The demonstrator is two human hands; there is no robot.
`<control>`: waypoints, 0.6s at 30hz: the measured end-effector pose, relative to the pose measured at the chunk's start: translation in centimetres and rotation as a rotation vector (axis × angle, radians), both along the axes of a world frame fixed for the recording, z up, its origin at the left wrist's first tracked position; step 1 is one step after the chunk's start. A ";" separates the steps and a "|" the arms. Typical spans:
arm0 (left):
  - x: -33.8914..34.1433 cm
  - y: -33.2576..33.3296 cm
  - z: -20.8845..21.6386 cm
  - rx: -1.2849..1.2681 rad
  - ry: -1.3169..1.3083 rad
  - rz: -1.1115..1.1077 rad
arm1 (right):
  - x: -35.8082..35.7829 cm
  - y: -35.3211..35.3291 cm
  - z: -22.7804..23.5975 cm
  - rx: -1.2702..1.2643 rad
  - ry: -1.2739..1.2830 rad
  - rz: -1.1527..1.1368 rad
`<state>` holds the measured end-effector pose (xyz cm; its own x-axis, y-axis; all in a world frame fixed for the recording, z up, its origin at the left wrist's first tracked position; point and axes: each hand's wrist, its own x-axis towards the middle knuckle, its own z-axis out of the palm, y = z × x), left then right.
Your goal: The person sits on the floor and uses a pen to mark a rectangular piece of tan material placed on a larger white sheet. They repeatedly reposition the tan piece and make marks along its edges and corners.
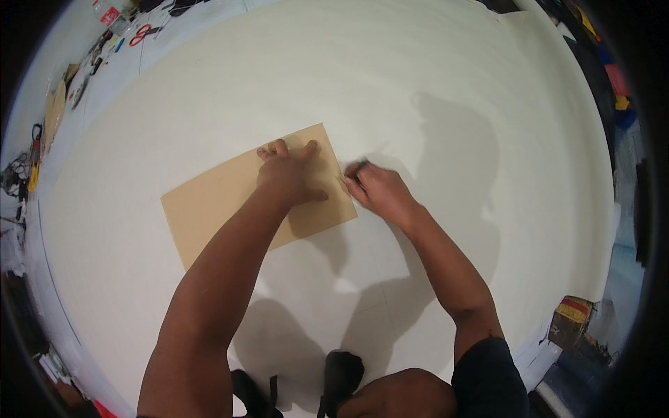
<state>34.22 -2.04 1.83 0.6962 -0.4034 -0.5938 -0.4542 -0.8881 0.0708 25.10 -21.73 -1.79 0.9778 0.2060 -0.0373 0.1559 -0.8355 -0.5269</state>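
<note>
At six o'clock, a dark-covered foot (343,373) is on the large pale sheet (334,76); weight there had best not shift, since a tug could crease the surface being worked on. Farther in, the tan rectangular board (209,216) lies flat on the sheet, just off centre toward nine o'clock and turned at a slant. Its short edge toward three o'clock seems to be the one in use.

The right hand (380,191) is at that edge, fingers curled in and thumb close to them — something small and dark shows there, but blur hides what it is, so I cannot tell whether a tool is gripped. A light, even stroke hugging the edge would probably serve best. The left hand (289,174), spread and gripping nothing, presses the board from above; firm pressure near the worked edge — fingertips clear of it — should prevent slipping.

Far off toward eleven o'clock, red-handled scissors (140,35) lie well apart.
</note>
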 end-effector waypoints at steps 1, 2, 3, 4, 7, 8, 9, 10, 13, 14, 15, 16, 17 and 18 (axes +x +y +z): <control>0.0 0.2 0.2 -0.013 0.003 0.019 | 1.7 0.3 -0.2 0.001 -0.056 -0.001; 0.0 0.4 0.3 -0.024 0.005 0.039 | 3.3 0.7 -0.4 0.025 -0.074 -0.012; 0.0 0.5 0.2 -0.029 -0.007 0.035 | 4.8 1.0 -0.4 0.045 -0.092 -0.025; 0.1 0.7 -0.1 -0.030 -0.022 0.037 | 6.1 1.2 -0.5 0.069 -0.113 -0.033; -0.2 0.5 -0.4 -0.060 -0.038 0.032 | 8.2 0.9 -1.1 0.121 -0.141 -0.084; -0.2 0.6 -0.5 -0.068 -0.043 0.039 | 8.2 0.9 -1.0 0.179 -0.152 -0.138; -0.2 0.6 -1.0 -0.071 -0.050 0.034 | 7.8 1.0 -1.0 0.237 -0.163 -0.191; -0.1 1.2 -1.8 -0.065 -0.060 0.038 | 7.5 1.6 -1.1 0.305 -0.173 -0.235; -0.5 0.7 -0.3 -0.048 -0.030 0.098 | 4.5 1.3 -3.3 0.444 -0.393 -0.459; -0.9 0.3 0.5 -0.040 -0.014 0.128 | 3.9 0.8 -4.1 0.387 -0.390 -0.436; -1.1 0.5 0.3 -0.054 -0.061 0.113 | 3.4 0.3 -4.8 0.329 -0.391 -0.419; -1.6 1.0 -0.4 -0.061 -0.108 0.099 | 3.1 0.4 -5.2 0.277 -0.389 -0.401; -1.8 1.7 -0.6 -0.060 -0.164 0.089 | 3.1 0.9 -4.7 0.313 -0.349 -0.410; -2.2 2.3 -0.8 -0.077 -0.191 0.108 | 3.1 1.5 -4.3 0.348 -0.309 -0.417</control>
